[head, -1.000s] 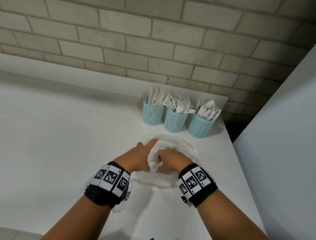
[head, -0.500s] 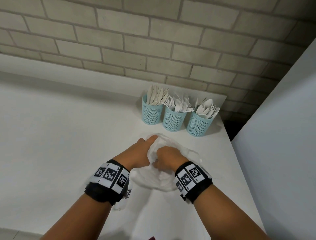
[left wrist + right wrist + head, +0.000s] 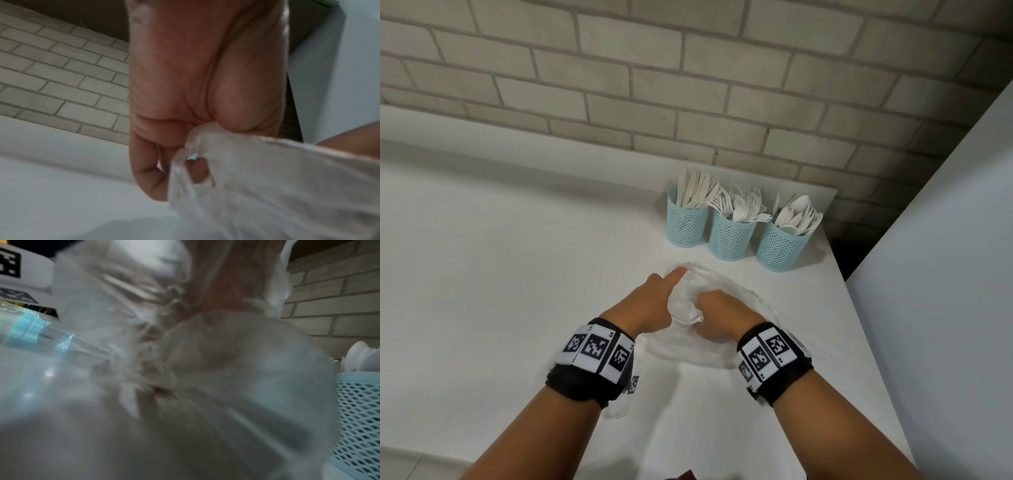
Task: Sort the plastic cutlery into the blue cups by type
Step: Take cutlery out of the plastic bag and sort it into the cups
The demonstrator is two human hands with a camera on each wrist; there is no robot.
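Note:
Three blue mesh cups stand in a row at the table's back right: the left cup [image 3: 685,224] holds white knives, the middle cup [image 3: 731,236] forks, the right cup [image 3: 780,248] spoons. In front of them lies a crumpled clear plastic bag [image 3: 726,291]. My left hand [image 3: 654,301] grips the bag's left edge with curled fingers [image 3: 148,172], thumb stretched forward. My right hand [image 3: 717,313] clutches bunched bag film beside it. In the right wrist view the bag [image 3: 205,369] wraps the hand and hides the fingers; a mesh cup [image 3: 362,418] shows at the right edge.
The white table [image 3: 517,274] runs far to the left and ends just right of the cups. A brick wall [image 3: 688,85] backs it. A pale grey panel [image 3: 945,274] rises on the right, with a dark gap behind the table's corner.
Both hands stay on the bag and have shifted slightly toward me; the bag looks a little more bunched between them.

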